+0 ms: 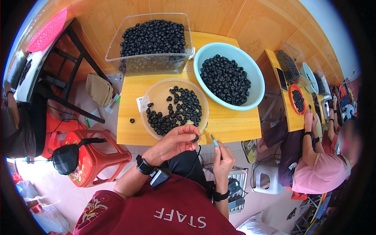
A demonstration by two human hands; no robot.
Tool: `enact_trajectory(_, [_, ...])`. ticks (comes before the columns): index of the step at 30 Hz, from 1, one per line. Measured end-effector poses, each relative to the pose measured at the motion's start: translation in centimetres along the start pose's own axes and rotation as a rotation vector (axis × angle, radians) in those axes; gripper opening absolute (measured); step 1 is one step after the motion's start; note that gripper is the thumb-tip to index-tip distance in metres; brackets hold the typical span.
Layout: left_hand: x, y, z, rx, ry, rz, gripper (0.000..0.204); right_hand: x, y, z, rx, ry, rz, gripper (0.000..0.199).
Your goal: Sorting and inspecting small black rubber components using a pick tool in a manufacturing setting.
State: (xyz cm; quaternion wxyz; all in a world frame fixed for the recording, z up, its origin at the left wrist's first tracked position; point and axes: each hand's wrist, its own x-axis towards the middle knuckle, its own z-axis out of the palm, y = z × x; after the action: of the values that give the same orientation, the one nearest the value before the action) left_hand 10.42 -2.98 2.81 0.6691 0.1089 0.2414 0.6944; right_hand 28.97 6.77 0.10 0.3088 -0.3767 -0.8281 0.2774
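Observation:
Pinched between the fingers of my left hand (178,143) is a small round black part (195,138), of the same kind as the many pieces with a hole in the middle around it. This hand is just over the near rim of a shallow clear round tray (156,96) with black parts spread in it. My right hand (223,160) grips a small light-blue-handled knife (215,142), its thin tip upward and apart from the part. Dark crumbs (206,131) lie on the table near the knife tip.
On the yellow wooden table (243,131) stand a clear bin (156,64) and a light-blue bowl (256,84), both heaped with black parts. One loose part (132,120) lies left of the tray. A red stool (96,156) stands left; a person in pink (321,172) works at right.

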Motion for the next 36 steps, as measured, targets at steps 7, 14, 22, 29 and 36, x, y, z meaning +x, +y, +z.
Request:
enact_trajectory(7, [0.4, 0.2, -0.3, 0.018, 0.018, -0.019, 0.006, 0.0, 0.4, 0.3, 0.012, 0.017, -0.043, 0.019])
enact_trajectory(14, [7.1, 4.0, 0.9, 0.497, 0.003, 0.075, 0.021, -0.8, 0.4, -0.3, -0.046, -0.009, -0.012, 0.020])
enact_trajectory(22, [7.3, 11.2, 5.1, 0.747, 0.176, 0.238, 0.058, -1.1, 0.8, -0.6, 0.014, 0.022, 0.016, 0.018])
enact_trajectory(29, [1.4, 11.4, -4.9, 1.224, 0.549, 0.122, 0.021, -0.6, 1.3, 0.1, 0.003, -0.019, -0.009, 0.018])
enact_trajectory(36, [2.7, 9.0, -7.3, 1.518, 0.569, 0.242, 0.016, -0.4, 0.4, 0.7, -0.009, -0.046, -0.041, 0.017])
